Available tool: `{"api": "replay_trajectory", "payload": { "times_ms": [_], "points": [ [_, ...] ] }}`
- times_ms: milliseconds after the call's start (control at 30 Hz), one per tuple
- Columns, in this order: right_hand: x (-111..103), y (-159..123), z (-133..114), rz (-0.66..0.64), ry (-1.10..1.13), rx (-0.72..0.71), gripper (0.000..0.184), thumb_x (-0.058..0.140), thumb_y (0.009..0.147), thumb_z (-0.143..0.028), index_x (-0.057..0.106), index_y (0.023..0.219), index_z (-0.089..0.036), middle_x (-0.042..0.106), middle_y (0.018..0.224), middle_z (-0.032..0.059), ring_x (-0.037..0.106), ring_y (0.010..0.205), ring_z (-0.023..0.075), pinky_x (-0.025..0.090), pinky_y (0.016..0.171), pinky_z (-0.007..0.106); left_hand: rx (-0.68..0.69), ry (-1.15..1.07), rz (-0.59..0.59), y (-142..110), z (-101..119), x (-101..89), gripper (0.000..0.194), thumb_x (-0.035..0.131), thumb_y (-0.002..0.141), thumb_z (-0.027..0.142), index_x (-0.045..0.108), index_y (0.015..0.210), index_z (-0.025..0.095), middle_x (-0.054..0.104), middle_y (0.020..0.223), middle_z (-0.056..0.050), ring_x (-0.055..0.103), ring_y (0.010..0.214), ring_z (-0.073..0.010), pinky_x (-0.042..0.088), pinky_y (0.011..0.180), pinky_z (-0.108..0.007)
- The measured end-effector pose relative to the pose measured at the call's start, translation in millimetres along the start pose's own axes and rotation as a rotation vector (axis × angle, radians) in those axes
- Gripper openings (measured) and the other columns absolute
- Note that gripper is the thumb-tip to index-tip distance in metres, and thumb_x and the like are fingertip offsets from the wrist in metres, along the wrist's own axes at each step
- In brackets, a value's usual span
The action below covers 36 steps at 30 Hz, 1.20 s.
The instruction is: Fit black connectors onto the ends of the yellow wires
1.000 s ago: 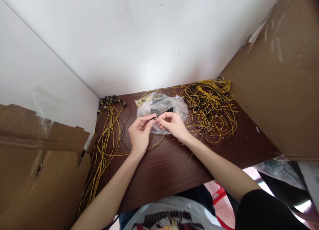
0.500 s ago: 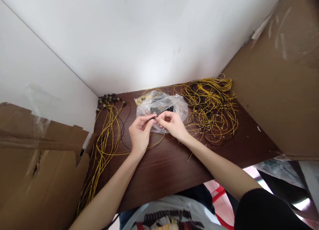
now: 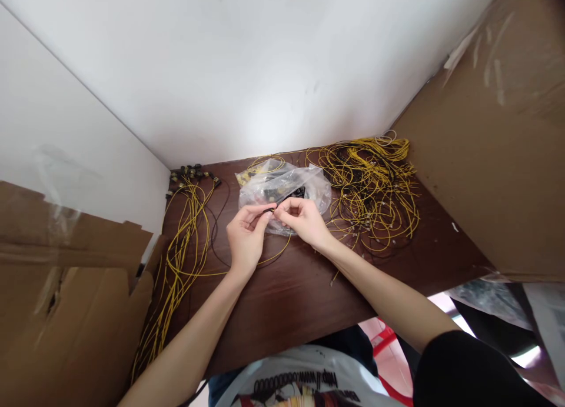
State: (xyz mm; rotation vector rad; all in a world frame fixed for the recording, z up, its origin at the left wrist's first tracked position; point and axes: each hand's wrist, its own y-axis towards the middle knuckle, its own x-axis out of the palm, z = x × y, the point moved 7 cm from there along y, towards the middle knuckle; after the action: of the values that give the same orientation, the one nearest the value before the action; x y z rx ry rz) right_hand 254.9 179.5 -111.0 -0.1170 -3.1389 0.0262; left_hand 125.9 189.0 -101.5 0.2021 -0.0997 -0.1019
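Note:
Fingertip to fingertip, both hands meet over the front of a clear plastic bag (image 3: 318,190). My left hand (image 3: 246,236) is closed in a pinch on a small black connector (image 3: 268,210). Right beside it, my right hand (image 3: 305,222) pinches a thin wire at the connector's end; the fingers mostly cover it. A yellow wire (image 3: 282,253) loops below the hands and runs left past my left wrist. Dark parts (image 3: 296,192) show through the bag. Whether the wire's tip sits inside the connector cannot be made out.
A tangle of yellow and black wires (image 3: 375,201) lies on the right of the brown table (image 3: 282,313). At left, yellow wires (image 3: 180,248) end in several black connectors (image 3: 192,173). Cardboard (image 3: 485,160) stands at right, more cardboard (image 3: 88,319) at left, a white wall (image 3: 265,72) behind.
The view has shifted very slightly. Both hands keep the same pinch at the same spot, with the connector and wire still between them.

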Motion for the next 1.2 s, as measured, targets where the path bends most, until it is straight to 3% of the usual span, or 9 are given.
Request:
{"api": "replay_trajectory", "payload": {
  "times_ms": [467, 733, 1067, 1200],
  "points": [
    [0.5, 1.2, -2.9, -0.039, 0.022, -0.001, 0.015, 0.062, 0.07, -0.028, 0.057, 0.066, -0.015, 0.056, 0.057, -0.001, 0.048, 0.05, 0.0081, 0.038, 0.051, 0.022, 0.06, 0.008, 0.05, -1.1, 10.2, 1.6, 0.007, 0.066, 0.073, 0.013, 0.066, 0.08, 0.013, 0.072, 0.09, -0.007, 0.068, 0.086, -0.0172, 0.056, 0.081, -0.03],
    [-2.0, 1.4, -1.4, -0.002, 0.01, -0.011, 0.016, 0.062, 0.07, -0.029, 0.057, 0.064, -0.015, 0.057, 0.057, -0.0006, 0.048, 0.051, 0.0084, 0.037, 0.05, 0.022, 0.055, 0.032, 0.019, -2.1, 10.1, 3.3, 0.013, 0.067, 0.072, 0.016, 0.069, 0.085, 0.014, 0.072, 0.094, -0.008, 0.068, 0.088, -0.0183, 0.056, 0.083, -0.033],
    [-7.7, 1.4, -3.6, 0.062, 0.008, 0.007, 0.011, 0.061, 0.064, -0.023, 0.054, 0.058, -0.016, 0.052, 0.051, -0.0035, 0.043, 0.048, 0.0079, 0.033, 0.048, 0.022, 0.225, 0.145, -0.025, -4.7, 13.0, 4.6, 0.009, 0.068, 0.073, 0.017, 0.072, 0.081, 0.018, 0.071, 0.098, -0.007, 0.067, 0.092, -0.0202, 0.051, 0.092, -0.04],
    [-6.9, 1.0, -3.2, 0.06, 0.021, 0.018, 0.012, 0.061, 0.063, -0.023, 0.053, 0.057, -0.016, 0.051, 0.051, -0.0035, 0.041, 0.047, 0.0075, 0.03, 0.047, 0.022, 0.189, 0.143, -0.025, -5.1, 12.3, 4.7, 0.008, 0.068, 0.073, 0.018, 0.072, 0.08, 0.018, 0.072, 0.098, -0.007, 0.067, 0.092, -0.0204, 0.051, 0.092, -0.04]
  ]
}}
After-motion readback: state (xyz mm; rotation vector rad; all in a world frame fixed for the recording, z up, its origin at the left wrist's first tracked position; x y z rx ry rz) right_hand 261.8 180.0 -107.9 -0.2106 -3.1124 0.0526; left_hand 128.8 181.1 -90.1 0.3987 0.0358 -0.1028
